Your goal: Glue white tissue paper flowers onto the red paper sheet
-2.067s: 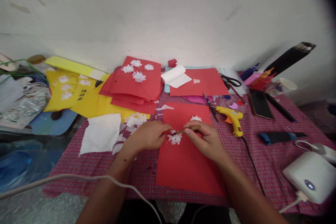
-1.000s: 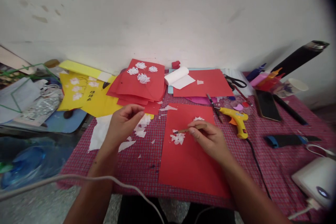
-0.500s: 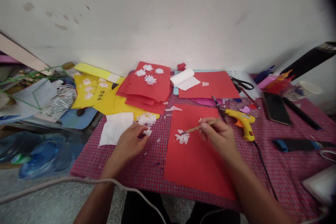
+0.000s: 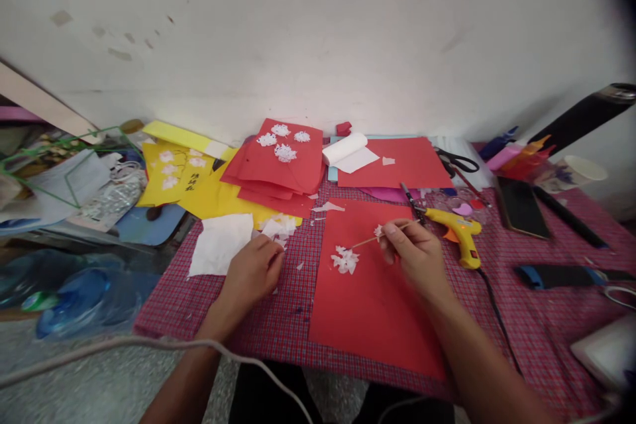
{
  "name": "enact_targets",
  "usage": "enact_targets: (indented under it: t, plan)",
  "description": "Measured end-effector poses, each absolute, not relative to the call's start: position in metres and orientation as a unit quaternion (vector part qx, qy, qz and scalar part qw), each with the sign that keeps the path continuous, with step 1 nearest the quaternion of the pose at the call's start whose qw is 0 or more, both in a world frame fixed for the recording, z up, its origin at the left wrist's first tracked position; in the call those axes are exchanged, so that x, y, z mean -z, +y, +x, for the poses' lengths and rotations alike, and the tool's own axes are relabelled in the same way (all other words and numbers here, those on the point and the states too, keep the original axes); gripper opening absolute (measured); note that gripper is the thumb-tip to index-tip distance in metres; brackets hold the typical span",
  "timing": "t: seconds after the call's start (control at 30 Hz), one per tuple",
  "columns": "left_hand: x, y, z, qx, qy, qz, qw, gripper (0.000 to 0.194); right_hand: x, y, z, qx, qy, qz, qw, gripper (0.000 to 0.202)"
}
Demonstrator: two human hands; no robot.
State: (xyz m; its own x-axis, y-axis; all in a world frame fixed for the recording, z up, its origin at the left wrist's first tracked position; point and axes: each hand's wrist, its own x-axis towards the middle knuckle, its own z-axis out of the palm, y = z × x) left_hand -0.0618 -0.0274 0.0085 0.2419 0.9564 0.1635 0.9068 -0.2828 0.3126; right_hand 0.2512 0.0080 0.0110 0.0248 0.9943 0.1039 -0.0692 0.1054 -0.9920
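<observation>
A thin wooden stick is pinched in my right hand, its tip at a white paper flower. The flower lies on a red sheet. Beside my right fingertips is another small white paper cluster, partly hidden by the hand. My left hand is closed at the edge of a pile of white paper scraps, its fingers curled. Whether a scrap sits between them is hidden. A white paper square lies just left of that hand.
A yellow glue gun with a black cord lies right of the red sheet. Behind are stacked red papers bearing white flowers, a white paper roll, and scissors. A phone rests at right. A pale cable crosses the front.
My left hand has shifted slightly, its fingers curling in at the scraps. The stick has turned a little in my right hand, its tip still at the flower.
</observation>
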Motion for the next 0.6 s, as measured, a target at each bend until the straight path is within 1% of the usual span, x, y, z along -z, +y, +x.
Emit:
enact_targets:
  t: [0.07,0.13,0.2,0.3,0.4,0.47,0.6]
  plan:
    - [-0.013,-0.028,-0.062,-0.219,0.599,0.763,0.107,0.02,-0.011,0.008,0.251,-0.484,-0.503,-0.46,0.549,0.019]
    - [-0.019,-0.03,-0.063,-0.277,0.613,0.722,0.164,0.018,-0.011,0.008,0.251,-0.484,-0.504,-0.46,0.548,0.019]
    - [-0.023,-0.03,-0.064,-0.323,0.633,0.658,0.25,0.017,-0.011,0.008,0.251,-0.484,-0.504,-0.46,0.548,0.018]
    - [-0.026,-0.03,-0.063,-0.371,0.633,0.551,0.398,0.022,-0.011,0.007,0.251,-0.484,-0.503,-0.459,0.549,0.017]
    - [-0.023,-0.026,-0.057,-0.413,0.601,0.466,0.501,0.025,-0.011,0.007,0.25,-0.494,-0.498,-0.451,0.552,0.016]
    - [-0.021,-0.021,-0.049,-0.432,0.586,0.433,0.532,0.025,-0.011,0.008,0.249,-0.506,-0.488,-0.439,0.559,0.016]
    - [-0.02,-0.007,-0.025,-0.437,0.564,0.432,0.552,0.025,-0.011,0.01,0.247,-0.536,-0.453,-0.417,0.578,0.015]
